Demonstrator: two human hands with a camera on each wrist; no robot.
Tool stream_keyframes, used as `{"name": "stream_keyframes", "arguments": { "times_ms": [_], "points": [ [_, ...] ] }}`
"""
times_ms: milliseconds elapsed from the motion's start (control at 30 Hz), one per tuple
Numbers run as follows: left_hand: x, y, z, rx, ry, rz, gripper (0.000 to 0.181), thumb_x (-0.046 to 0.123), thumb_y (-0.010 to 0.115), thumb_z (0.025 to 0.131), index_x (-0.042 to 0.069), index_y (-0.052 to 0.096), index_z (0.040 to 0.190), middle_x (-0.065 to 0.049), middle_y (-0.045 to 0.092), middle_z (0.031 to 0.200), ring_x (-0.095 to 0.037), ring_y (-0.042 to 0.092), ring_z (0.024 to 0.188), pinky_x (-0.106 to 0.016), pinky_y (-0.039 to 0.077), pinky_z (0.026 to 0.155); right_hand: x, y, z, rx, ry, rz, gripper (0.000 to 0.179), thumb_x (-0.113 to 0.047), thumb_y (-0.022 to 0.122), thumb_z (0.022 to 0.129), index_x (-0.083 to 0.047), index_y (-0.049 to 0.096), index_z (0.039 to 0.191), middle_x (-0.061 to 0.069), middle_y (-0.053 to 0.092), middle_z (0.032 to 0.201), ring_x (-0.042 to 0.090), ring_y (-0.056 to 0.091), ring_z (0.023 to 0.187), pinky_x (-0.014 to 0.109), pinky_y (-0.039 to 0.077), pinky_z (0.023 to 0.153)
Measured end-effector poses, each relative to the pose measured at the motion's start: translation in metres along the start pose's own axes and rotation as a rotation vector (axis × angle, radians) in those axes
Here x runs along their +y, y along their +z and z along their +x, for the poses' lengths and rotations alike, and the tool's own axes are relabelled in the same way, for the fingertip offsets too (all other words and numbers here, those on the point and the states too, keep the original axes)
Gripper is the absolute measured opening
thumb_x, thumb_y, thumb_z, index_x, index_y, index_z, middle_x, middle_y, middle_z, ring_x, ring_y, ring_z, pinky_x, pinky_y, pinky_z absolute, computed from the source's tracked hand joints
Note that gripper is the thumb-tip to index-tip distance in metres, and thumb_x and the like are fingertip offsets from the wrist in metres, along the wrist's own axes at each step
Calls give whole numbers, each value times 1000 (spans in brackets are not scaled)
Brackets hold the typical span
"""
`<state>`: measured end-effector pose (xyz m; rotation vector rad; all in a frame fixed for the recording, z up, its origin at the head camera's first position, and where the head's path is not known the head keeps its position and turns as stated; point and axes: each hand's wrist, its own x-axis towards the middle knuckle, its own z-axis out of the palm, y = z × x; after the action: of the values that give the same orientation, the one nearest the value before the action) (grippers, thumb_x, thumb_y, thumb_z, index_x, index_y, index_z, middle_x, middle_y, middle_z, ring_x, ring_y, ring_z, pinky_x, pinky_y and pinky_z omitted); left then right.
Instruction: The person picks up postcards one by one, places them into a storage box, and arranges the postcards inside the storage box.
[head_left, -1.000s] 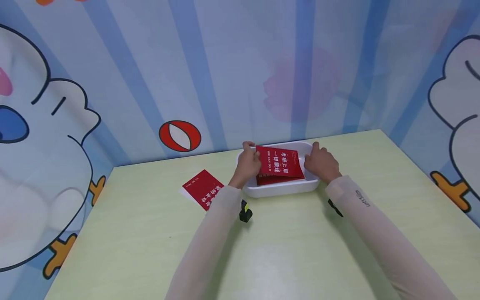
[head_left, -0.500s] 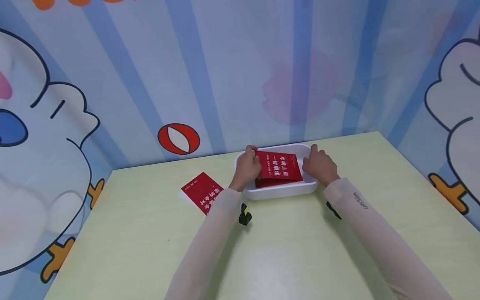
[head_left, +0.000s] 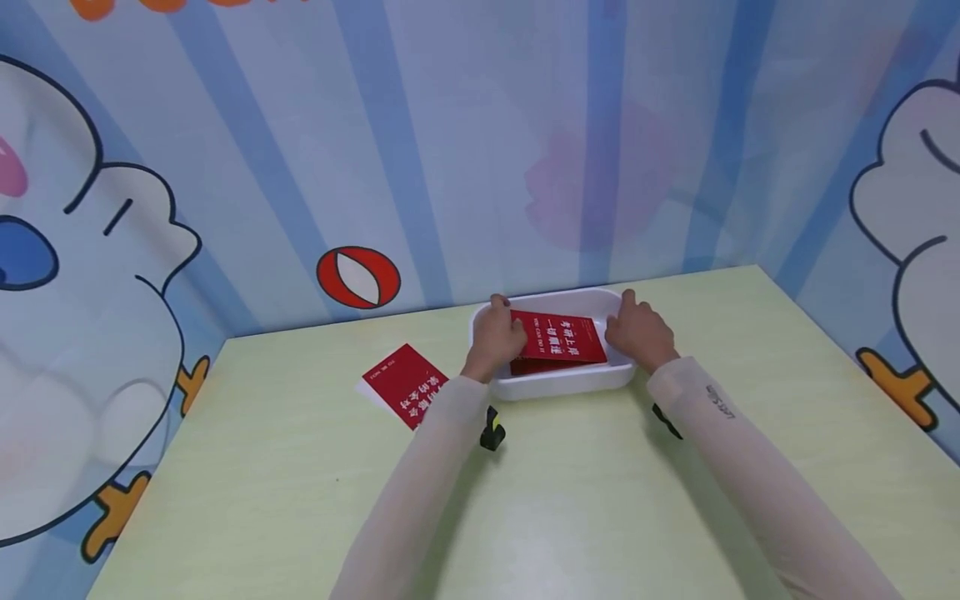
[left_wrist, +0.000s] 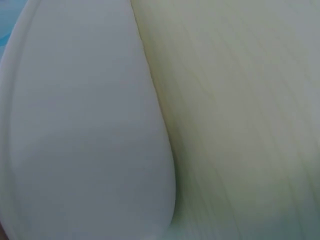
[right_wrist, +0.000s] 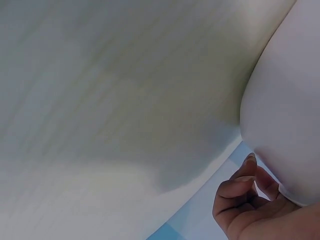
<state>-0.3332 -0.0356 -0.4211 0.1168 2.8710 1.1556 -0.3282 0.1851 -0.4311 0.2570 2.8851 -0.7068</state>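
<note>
A white plastic box (head_left: 570, 384) stands on the table near the back wall. Two red cards lie in it: the upper card (head_left: 562, 337), printed with white Chinese characters, overlaps the lower card (head_left: 534, 366). My left hand (head_left: 495, 340) grips the box's left end, its thumb beside the upper card's left edge. At the right end my right hand (head_left: 642, 333) holds the rim, fingers curled over it. The left wrist view shows the box's outer wall (left_wrist: 90, 110) but not the left hand's grip. In the right wrist view, curled fingers (right_wrist: 232, 192) sit by the wall.
A further red card (head_left: 401, 379) lies left of the box on the pale wooden table (head_left: 285, 467), over something white and partly behind the left sleeve. The blue striped backdrop (head_left: 495, 167) with cartoon figures rises right behind the box.
The upper red card has dropped lower and settled tilted onto the other card in the box. Both hands stay at the box's ends; the head view has shifted slightly.
</note>
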Motion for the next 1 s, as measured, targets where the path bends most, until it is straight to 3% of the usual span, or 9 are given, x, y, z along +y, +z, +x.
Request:
{"name": "stream_keyframes", "arguments": {
  "times_ms": [200, 467, 667, 833, 1000],
  "points": [
    [-1, 1, 3, -9, -24, -2, 48, 19, 54, 100, 1, 34, 140, -19, 60, 130, -31, 58, 127, -44, 49, 105, -2, -1, 1, 9, -8, -10, 66, -25, 52, 98, 4, 21, 149, 29, 49, 134, 43, 56, 119, 61, 49, 99],
    [1, 1, 3, -33, -56, 31, 72, 23, 56, 100, -3, 16, 154, -20, 55, 140, -31, 54, 132, -45, 47, 109, -3, -3, 0, 13, -3, -7, 68, -25, 54, 97, 3, 21, 149, 29, 49, 134, 44, 56, 119, 62, 49, 98],
    [1, 1, 2, -52, -78, 44, 77, 24, 56, 100, -1, 10, 156, -18, 53, 143, -29, 53, 132, -45, 46, 109, -4, -3, -1, 7, -14, -3, 69, -25, 53, 98, 5, 20, 150, 30, 48, 135, 45, 55, 120, 62, 48, 99],
    [0, 4, 3, -57, -75, 61, 74, 24, 55, 100, 0, 13, 155, -16, 53, 143, -28, 53, 133, -45, 46, 110, -2, -3, -1, 6, -13, 8, 69, -25, 54, 97, 5, 20, 150, 30, 48, 136, 45, 55, 120, 62, 48, 99],
    [-2, 6, 1, -59, -55, 116, 58, 27, 53, 101, -1, 30, 146, -16, 57, 134, -27, 58, 124, -43, 49, 106, -2, -2, -3, -6, -17, -3, 69, -25, 53, 97, 6, 20, 149, 31, 48, 135, 45, 55, 119, 61, 49, 99]
  ]
}}
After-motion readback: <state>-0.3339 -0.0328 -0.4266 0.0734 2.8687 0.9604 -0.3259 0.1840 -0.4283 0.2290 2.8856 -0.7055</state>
